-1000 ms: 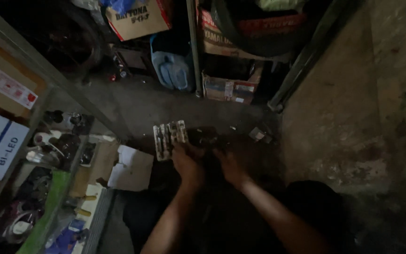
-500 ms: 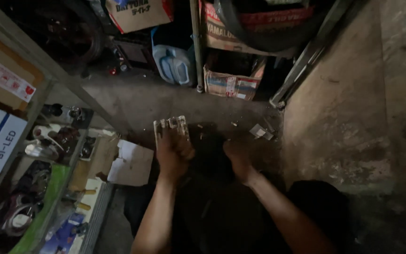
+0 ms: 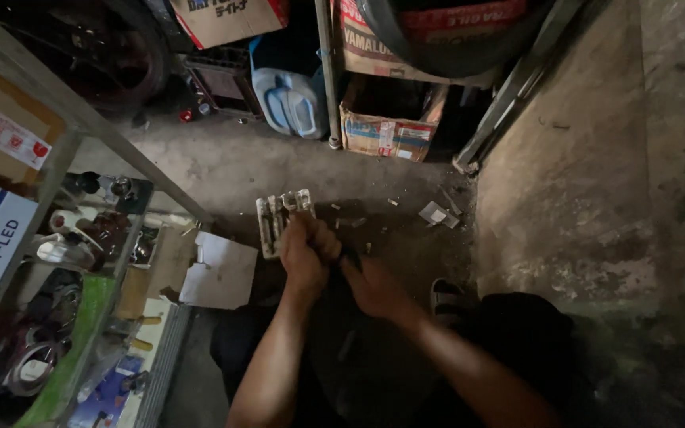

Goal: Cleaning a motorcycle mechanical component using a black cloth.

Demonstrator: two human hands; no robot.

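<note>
Left-hand [image 3: 304, 255] grip around ribbed metal part [image 3: 277, 219]

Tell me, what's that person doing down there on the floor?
A person sits low over a concrete floor in a dim storeroom. Their left hand grips a pale ribbed metal part, holding it up off the ground. The right hand is close beside it, pinching something small and dark that is too blurred to name. Shelves of boxes and a blue jug stand around them.
</note>
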